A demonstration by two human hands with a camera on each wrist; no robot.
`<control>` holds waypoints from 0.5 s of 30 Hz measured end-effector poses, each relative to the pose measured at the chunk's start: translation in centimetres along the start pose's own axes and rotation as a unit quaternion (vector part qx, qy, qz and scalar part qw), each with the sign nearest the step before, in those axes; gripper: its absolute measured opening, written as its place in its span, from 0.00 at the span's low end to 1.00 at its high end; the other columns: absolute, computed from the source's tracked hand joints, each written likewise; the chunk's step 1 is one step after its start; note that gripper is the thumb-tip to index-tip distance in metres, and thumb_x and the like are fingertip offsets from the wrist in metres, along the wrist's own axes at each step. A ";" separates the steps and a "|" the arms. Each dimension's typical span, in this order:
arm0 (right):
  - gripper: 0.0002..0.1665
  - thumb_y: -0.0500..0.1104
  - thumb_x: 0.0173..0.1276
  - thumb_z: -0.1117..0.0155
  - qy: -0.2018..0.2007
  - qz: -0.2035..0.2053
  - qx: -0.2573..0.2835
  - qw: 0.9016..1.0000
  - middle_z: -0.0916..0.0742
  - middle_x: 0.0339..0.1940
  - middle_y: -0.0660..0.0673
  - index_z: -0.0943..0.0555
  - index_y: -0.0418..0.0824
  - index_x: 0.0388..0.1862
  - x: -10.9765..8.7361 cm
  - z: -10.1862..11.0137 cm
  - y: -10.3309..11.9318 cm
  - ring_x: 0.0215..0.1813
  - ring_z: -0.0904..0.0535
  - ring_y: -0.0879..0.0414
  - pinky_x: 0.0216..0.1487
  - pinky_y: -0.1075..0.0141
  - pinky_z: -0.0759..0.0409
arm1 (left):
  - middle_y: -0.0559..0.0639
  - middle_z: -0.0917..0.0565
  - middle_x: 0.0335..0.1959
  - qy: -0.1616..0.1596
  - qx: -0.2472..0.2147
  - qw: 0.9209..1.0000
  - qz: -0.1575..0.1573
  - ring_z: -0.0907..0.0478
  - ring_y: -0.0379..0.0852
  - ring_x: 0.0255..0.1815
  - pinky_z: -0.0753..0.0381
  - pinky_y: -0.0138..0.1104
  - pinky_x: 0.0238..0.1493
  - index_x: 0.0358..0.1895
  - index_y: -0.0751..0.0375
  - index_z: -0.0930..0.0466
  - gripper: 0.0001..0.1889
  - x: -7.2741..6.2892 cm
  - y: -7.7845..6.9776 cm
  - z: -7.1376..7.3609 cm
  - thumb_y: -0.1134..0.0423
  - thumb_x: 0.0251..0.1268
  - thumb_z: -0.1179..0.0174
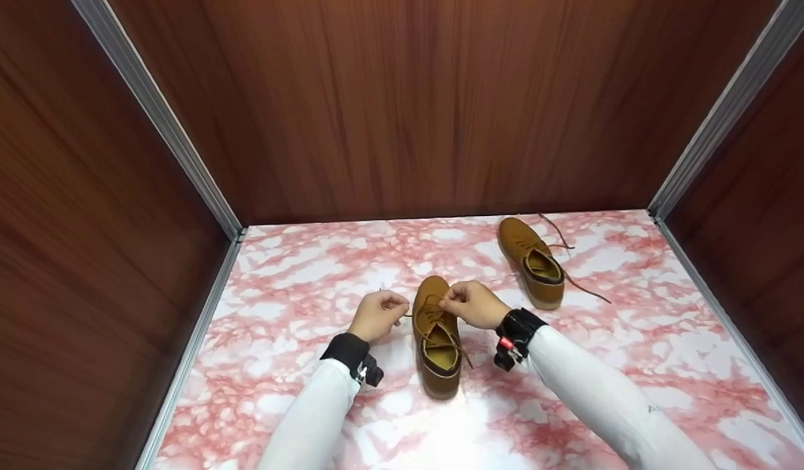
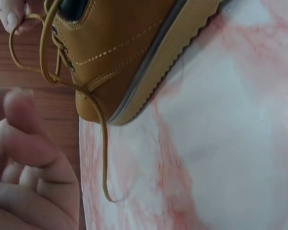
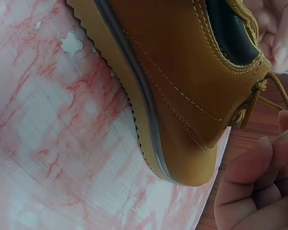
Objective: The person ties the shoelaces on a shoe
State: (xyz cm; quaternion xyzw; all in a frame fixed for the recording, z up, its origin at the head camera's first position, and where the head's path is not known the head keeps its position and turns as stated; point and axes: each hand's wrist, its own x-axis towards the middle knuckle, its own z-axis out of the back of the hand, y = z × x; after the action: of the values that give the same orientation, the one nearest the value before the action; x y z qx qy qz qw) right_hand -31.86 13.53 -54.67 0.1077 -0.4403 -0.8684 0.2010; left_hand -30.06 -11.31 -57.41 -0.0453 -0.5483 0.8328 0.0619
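Observation:
A tan lace-up shoe (image 1: pixel 434 339) stands on the marbled surface between the two hands, toe pointing away. My right hand (image 1: pixel 477 305) is over its laced front and pinches a loop of brown shoelace (image 3: pixel 280 91) between thumb and finger. On the other side of the shoe, my left hand (image 1: pixel 378 315) hovers with fingers loosely bent. Nothing shows between its fingertips (image 2: pixel 19 103) in the left wrist view. A loose lace end (image 2: pixel 104 158) trails past the shoe's side, apart from that hand.
A matching shoe (image 1: pixel 531 261) stands farther back on the right, its untied lace (image 1: pixel 585 288) spread beside it. Dark wood panels (image 1: pixel 441 111) enclose the back and sides, with metal strips (image 1: pixel 173 143) along the corners. The surface is pink and white (image 1: pixel 297 274).

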 end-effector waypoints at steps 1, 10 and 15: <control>0.13 0.43 0.75 0.33 0.002 -0.002 0.003 1.000 0.21 0.20 0.55 0.16 0.37 0.32 0.0 0.0 0.0 0.23 0.29 0.63 0.26 0.71 0.30 | 0.60 0.10 0.37 -0.004 0.013 1.000 -0.007 0.17 0.43 0.29 0.19 0.27 0.32 0.46 0.66 0.12 0.08 0.2 -0.1 0.0 0.66 0.70 0.35; 0.13 0.44 0.75 0.33 0.009 0.002 0.008 1.000 0.22 0.19 0.57 0.16 0.37 0.33 -0.1 0.0 0.0 0.23 0.28 0.63 0.26 0.72 0.31 | 0.57 0.10 0.43 0.045 0.066 0.997 -0.015 0.13 0.52 0.39 0.18 0.29 0.36 0.60 0.60 0.14 0.15 1.2 -1.2 -0.4 0.63 0.75 0.36; 0.13 0.44 0.76 0.34 0.014 -0.004 0.011 1.000 0.23 0.18 0.57 0.16 0.37 0.33 -0.1 0.0 0.0 0.21 0.29 0.65 0.24 0.73 0.32 | 0.59 0.10 0.42 0.088 0.103 0.991 -0.025 0.16 0.44 0.32 0.20 0.28 0.33 0.64 0.58 0.16 0.18 1.5 -1.5 -0.6 0.62 0.75 0.36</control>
State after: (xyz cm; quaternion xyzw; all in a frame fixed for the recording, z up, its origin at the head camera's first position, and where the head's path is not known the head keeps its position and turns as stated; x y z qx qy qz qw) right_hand -31.80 13.59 -54.66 0.1239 -0.4470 -0.8625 0.2026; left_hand -31.37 -9.91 -56.29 -0.0980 -0.4531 0.8757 0.1347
